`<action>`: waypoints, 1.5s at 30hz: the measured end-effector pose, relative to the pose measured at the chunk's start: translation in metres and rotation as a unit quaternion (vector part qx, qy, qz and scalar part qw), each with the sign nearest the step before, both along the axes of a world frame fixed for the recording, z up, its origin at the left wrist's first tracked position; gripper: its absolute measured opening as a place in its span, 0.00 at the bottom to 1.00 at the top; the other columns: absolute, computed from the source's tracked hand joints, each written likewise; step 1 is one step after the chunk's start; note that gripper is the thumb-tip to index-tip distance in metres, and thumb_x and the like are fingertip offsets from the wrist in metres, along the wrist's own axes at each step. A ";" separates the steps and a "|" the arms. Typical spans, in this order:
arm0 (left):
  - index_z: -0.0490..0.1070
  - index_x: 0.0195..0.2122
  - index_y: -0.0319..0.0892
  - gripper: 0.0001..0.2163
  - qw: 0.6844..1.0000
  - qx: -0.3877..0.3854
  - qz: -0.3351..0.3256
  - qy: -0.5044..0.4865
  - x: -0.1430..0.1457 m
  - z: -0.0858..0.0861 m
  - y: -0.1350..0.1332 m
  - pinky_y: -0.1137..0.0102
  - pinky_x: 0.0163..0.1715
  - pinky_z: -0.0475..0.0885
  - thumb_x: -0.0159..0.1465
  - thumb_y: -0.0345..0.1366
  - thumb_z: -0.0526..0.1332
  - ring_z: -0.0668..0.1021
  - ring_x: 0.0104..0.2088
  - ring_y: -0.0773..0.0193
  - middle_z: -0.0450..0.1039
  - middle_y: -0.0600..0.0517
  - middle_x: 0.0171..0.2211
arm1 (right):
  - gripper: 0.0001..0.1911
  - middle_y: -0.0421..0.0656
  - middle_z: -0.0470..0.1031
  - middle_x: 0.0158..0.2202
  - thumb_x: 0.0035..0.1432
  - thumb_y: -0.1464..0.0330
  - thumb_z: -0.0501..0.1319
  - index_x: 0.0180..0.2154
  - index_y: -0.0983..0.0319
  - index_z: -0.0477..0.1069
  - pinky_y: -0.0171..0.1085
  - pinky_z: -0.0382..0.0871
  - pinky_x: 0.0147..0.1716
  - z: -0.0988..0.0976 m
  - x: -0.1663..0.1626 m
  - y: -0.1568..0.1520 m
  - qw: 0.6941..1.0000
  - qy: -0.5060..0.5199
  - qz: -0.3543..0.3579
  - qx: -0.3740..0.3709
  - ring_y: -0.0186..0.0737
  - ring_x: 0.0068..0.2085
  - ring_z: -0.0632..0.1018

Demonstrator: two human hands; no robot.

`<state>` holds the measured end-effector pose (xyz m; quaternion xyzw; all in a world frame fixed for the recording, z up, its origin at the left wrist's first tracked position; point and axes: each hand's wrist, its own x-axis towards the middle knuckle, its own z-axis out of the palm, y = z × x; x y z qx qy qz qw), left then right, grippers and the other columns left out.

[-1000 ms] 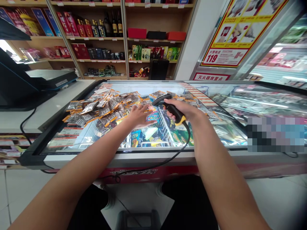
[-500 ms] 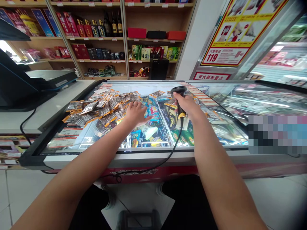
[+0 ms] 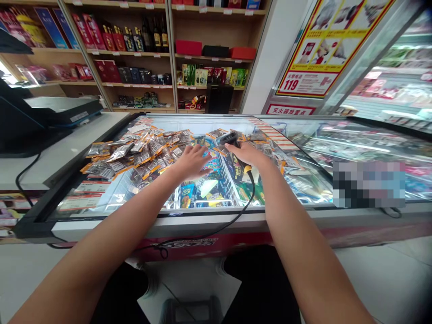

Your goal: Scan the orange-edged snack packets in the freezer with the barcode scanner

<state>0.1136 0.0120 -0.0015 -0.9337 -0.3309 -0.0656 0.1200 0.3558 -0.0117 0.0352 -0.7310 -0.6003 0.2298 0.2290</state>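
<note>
My right hand (image 3: 248, 154) is wrapped round a black barcode scanner (image 3: 230, 138) with a yellow collar where its cable (image 3: 252, 184) leaves the handle. The scanner's head points left, over the glass top of a chest freezer (image 3: 111, 225). My left hand (image 3: 194, 161) is flat with its fingers spread, holding nothing, just right of a heap of small snack packets (image 3: 145, 150) with orange edges. More such packets (image 3: 259, 137) lie near and beyond my right hand. Under the glass, colourful frozen goods (image 3: 204, 191) sit in white wire baskets (image 3: 230, 180).
A counter (image 3: 114, 128) with a dark machine (image 3: 64, 110) adjoins on the left. Shelves (image 3: 135, 54) of bottles and boxes stand behind, beside a wall poster (image 3: 303, 81). The scanner cable hangs over the freezer's front edge. A grey stool (image 3: 191, 310) is below.
My right hand has moved left with the scanner, whose head is now turned left, closer to my left hand. The left hand stays spread in about the same place. The view has shifted slightly.
</note>
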 end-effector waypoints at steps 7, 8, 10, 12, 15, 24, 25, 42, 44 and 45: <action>0.59 0.75 0.51 0.30 0.997 -0.069 -0.037 0.012 0.005 -0.010 0.003 0.42 0.69 0.57 0.77 0.56 0.46 0.57 0.75 0.39 0.53 0.43 0.78 | 0.30 0.46 0.76 0.23 0.62 0.37 0.62 0.40 0.57 0.76 0.45 0.71 0.36 -0.002 -0.013 -0.005 0.994 0.093 0.065 0.004 0.52 0.31 0.79; 0.59 0.76 0.51 0.31 0.997 -0.070 -0.021 0.014 0.006 -0.010 0.003 0.42 0.69 0.57 0.76 0.57 0.47 0.57 0.75 0.38 0.53 0.42 0.78 | 0.28 0.46 0.76 0.24 0.64 0.39 0.62 0.39 0.57 0.75 0.44 0.71 0.33 -0.001 -0.015 -0.006 0.990 0.128 0.059 0.008 0.50 0.29 0.78; 0.59 0.76 0.51 0.33 0.997 -0.067 0.019 0.013 0.006 -0.008 0.002 0.42 0.69 0.57 0.75 0.59 0.48 0.58 0.75 0.37 0.55 0.40 0.77 | 0.24 0.46 0.76 0.26 0.67 0.43 0.62 0.37 0.57 0.73 0.41 0.69 0.27 0.002 -0.019 -0.007 0.973 0.230 0.032 -0.005 0.44 0.25 0.75; 0.58 0.77 0.50 0.35 0.996 -0.068 0.054 0.009 0.006 -0.007 0.001 0.42 0.69 0.57 0.74 0.62 0.48 0.58 0.75 0.36 0.55 0.38 0.76 | 0.22 0.44 0.74 0.25 0.70 0.47 0.59 0.36 0.57 0.70 0.37 0.66 0.22 0.007 -0.021 -0.010 0.940 0.337 0.004 -0.046 0.38 0.22 0.71; 0.55 0.78 0.49 0.39 0.994 -0.077 0.081 0.001 0.008 -0.007 -0.001 0.41 0.70 0.55 0.73 0.65 0.47 0.56 0.76 0.36 0.53 0.38 0.77 | 0.20 0.41 0.69 0.23 0.72 0.50 0.58 0.36 0.58 0.69 0.34 0.62 0.17 0.015 -0.021 -0.017 0.905 0.411 -0.008 -0.105 0.34 0.20 0.67; 0.52 0.79 0.51 0.40 0.991 -0.092 0.100 0.006 0.009 -0.009 0.003 0.41 0.71 0.53 0.72 0.66 0.47 0.53 0.77 0.37 0.49 0.40 0.79 | 0.21 0.42 0.68 0.23 0.68 0.48 0.63 0.35 0.58 0.69 0.35 0.60 0.15 0.013 -0.013 -0.017 0.901 0.412 0.031 -0.132 0.35 0.20 0.65; 0.52 0.79 0.51 0.40 0.991 -0.092 0.101 0.005 0.009 -0.009 0.003 0.41 0.70 0.53 0.71 0.66 0.47 0.53 0.77 0.37 0.49 0.41 0.79 | 0.21 0.42 0.68 0.23 0.68 0.48 0.63 0.35 0.58 0.70 0.35 0.60 0.15 0.013 -0.014 -0.018 0.902 0.411 0.029 -0.132 0.35 0.20 0.65; 0.76 0.57 0.40 0.28 0.980 0.032 0.197 0.000 0.013 0.008 -0.009 0.50 0.59 0.62 0.73 0.57 0.50 0.75 0.59 0.39 0.78 0.35 0.56 | 0.16 0.40 0.71 0.25 0.65 0.56 0.63 0.29 0.59 0.71 0.38 0.64 0.32 -0.013 -0.033 0.080 0.987 0.118 0.022 0.104 0.40 0.29 0.71; 0.75 0.57 0.42 0.26 0.979 0.029 0.199 -0.012 0.010 0.006 -0.007 0.49 0.59 0.62 0.73 0.56 0.50 0.74 0.59 0.39 0.78 0.36 0.57 | 0.16 0.40 0.70 0.25 0.65 0.56 0.62 0.29 0.59 0.71 0.38 0.63 0.32 -0.014 -0.038 0.102 0.987 0.120 0.045 0.093 0.39 0.28 0.69; 0.75 0.57 0.42 0.26 0.979 0.028 0.201 -0.020 0.008 0.005 -0.006 0.48 0.58 0.62 0.73 0.55 0.50 0.74 0.59 0.39 0.78 0.36 0.57 | 0.17 0.40 0.69 0.24 0.64 0.55 0.62 0.29 0.59 0.71 0.38 0.62 0.31 -0.015 -0.039 0.111 0.988 0.118 0.060 0.085 0.39 0.28 0.69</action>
